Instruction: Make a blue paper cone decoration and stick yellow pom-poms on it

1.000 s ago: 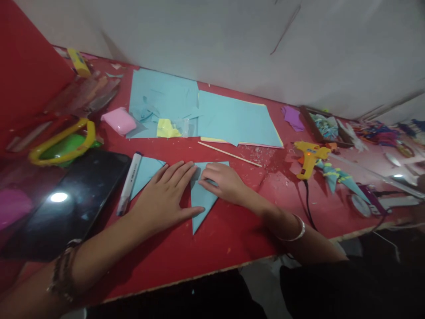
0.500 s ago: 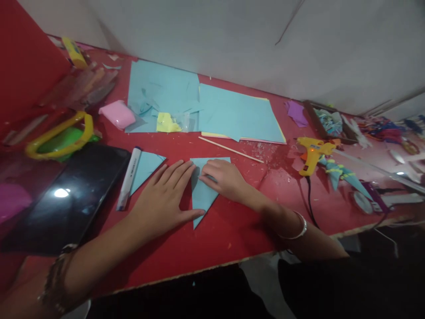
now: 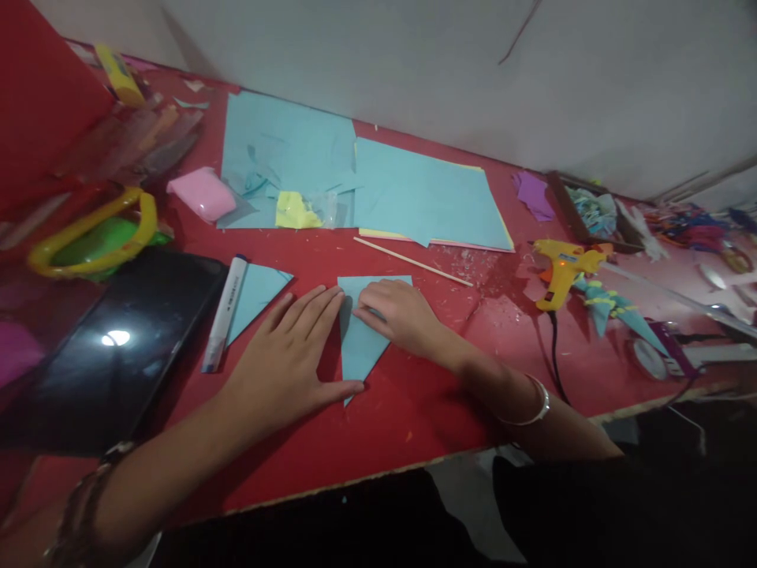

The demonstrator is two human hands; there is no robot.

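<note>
Both hands, left (image 3: pixel 289 359) spread, right (image 3: pixel 399 315) curled, press blue paper (image 3: pixel 360 351) beside a marker (image 3: pixel 225 314).

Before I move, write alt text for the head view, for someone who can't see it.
The left hand lies spread at the left edge of a pointed light-blue paper piece on a red table, the right hand over its top, fingers curled. A white marker lies left, a yellow glue gun right, light-blue paper sheets behind.
</note>
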